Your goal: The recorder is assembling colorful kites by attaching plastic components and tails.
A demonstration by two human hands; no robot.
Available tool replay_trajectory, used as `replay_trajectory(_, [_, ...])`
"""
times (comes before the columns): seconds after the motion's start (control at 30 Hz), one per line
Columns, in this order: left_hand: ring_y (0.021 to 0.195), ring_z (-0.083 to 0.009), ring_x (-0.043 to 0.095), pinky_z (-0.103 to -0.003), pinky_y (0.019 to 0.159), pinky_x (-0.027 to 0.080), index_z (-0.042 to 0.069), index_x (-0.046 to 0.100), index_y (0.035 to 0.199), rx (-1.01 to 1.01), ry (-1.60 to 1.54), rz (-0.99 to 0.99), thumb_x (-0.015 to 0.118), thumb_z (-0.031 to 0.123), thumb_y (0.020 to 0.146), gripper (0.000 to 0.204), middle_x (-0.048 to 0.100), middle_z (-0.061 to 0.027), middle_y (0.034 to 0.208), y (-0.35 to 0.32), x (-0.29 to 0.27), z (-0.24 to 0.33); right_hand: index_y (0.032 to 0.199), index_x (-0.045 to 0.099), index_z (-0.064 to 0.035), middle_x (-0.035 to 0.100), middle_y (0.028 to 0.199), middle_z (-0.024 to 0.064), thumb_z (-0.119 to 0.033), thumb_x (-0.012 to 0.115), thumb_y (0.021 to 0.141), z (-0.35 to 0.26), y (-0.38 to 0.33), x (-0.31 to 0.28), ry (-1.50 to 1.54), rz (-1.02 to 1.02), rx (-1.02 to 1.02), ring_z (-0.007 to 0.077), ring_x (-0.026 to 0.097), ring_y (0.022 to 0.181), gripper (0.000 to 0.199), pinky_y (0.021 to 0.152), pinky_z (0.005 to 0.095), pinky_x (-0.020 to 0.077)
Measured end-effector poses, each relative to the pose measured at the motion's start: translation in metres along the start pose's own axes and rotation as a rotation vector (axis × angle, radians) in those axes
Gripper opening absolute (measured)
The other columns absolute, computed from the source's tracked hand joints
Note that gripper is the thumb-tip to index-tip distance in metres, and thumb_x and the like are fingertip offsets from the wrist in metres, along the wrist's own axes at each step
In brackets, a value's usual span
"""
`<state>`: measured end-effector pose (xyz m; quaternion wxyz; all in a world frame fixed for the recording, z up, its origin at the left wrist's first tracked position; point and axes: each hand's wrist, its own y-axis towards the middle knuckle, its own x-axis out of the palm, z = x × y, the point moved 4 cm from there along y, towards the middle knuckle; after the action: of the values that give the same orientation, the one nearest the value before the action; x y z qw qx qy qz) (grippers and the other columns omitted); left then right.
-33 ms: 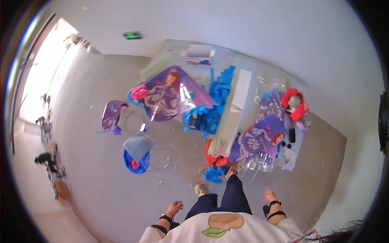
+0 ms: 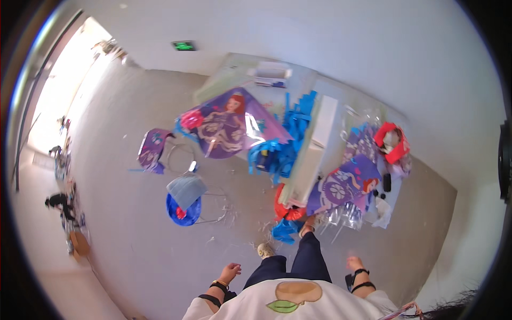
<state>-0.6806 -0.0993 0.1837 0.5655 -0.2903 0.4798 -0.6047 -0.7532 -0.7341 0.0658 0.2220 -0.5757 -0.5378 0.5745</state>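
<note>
My left hand (image 2: 230, 273) hangs beside my left leg, empty, with its fingers loosely bent and apart. On the other side my right hand (image 2: 354, 263) hangs low, slightly blurred; nothing shows in it, and its fingers are hard to make out. Neither hand touches anything. Ahead, a table (image 2: 213, 77) bears a purple kite (image 2: 213, 130) with a princess print and a heap of blue strips (image 2: 298, 125). A second purple printed kite (image 2: 344, 184) lies at the right, nearer to my right hand than the first. Between them stands a long white box (image 2: 321, 125).
A blue bin (image 2: 180, 214) with a grey-blue cloth over it is at the left, near a purple printed chair (image 2: 153, 150). Blue strips (image 2: 285, 231) and a red bag (image 2: 288, 209) lie by my feet. Scraps litter the floor. A red-rimmed bundle (image 2: 392, 143) sits far right.
The surroundings have shifted slightly right and tilted a little clockwise in view. My hands keep nearly the same place, still holding nothing that I can see.
</note>
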Motion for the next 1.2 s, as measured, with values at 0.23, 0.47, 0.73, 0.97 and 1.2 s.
replay_trajectory(0.23, [0.074, -0.0189, 0.066, -0.032, 0.070, 0.053, -0.001, 0.063, 0.104, 0.252, -0.127, 0.229, 0.058, 0.021, 0.088, 0.028, 0.068, -0.0113, 0.088, -0.016, -0.084, -0.082, 0.101, 0.064, 0.0012, 0.066, 0.082, 0.0106, -0.005, 0.052, 0.081, -0.101, -0.094, 0.050, 0.027, -0.068, -0.203, 0.0202, 0.065, 0.069, 0.025, 0.064, 0.0324, 0.0535])
replay_trajectory(0.47, [0.073, -0.0192, 0.066, -0.032, 0.068, 0.053, -0.001, 0.064, 0.101, 0.283, -0.136, 0.309, 0.060, 0.021, 0.086, 0.027, 0.068, -0.0112, 0.087, -0.027, -0.109, -0.166, 0.108, 0.061, -0.0027, 0.065, 0.087, 0.0089, -0.008, 0.048, 0.086, -0.180, -0.137, 0.057, 0.027, -0.014, -0.547, 0.0198, 0.066, 0.070, 0.026, 0.060, 0.0304, 0.0502])
replay_trajectory(0.73, [0.070, -0.0181, 0.066, -0.032, 0.065, 0.054, -0.001, 0.064, 0.099, 0.234, -0.334, 0.467, 0.061, 0.023, 0.084, 0.029, 0.068, -0.0110, 0.082, -0.059, -0.072, -0.213, 0.109, 0.060, -0.0041, 0.066, 0.089, 0.0087, -0.012, 0.053, 0.084, -0.161, -0.129, 0.061, -0.239, -0.193, -0.409, 0.0194, 0.067, 0.072, 0.027, 0.060, 0.0321, 0.0502])
replay_trajectory(0.97, [0.083, -0.0247, 0.067, -0.037, 0.078, 0.052, 0.004, 0.065, 0.101, 0.047, 0.106, 0.320, 0.064, 0.032, 0.081, 0.035, 0.069, -0.0132, 0.088, -0.098, -0.008, -0.198, 0.106, 0.061, -0.0031, 0.065, 0.085, 0.0095, -0.010, 0.050, 0.087, -0.136, -0.094, 0.001, -0.090, -0.111, -0.530, 0.0192, 0.066, 0.067, 0.023, 0.055, 0.0309, 0.0488])
replay_trajectory(1.2, [0.095, -0.0318, 0.063, -0.039, 0.083, 0.050, 0.006, 0.064, 0.105, 0.345, 0.224, 0.481, 0.062, 0.032, 0.083, 0.034, 0.067, -0.0150, 0.100, -0.135, 0.013, -0.079, 0.097, 0.066, -0.0008, 0.068, 0.084, 0.0122, -0.012, 0.055, 0.081, -0.073, -0.060, -0.058, -0.259, -0.075, -0.307, 0.0214, 0.067, 0.069, 0.023, 0.065, 0.0340, 0.0534])
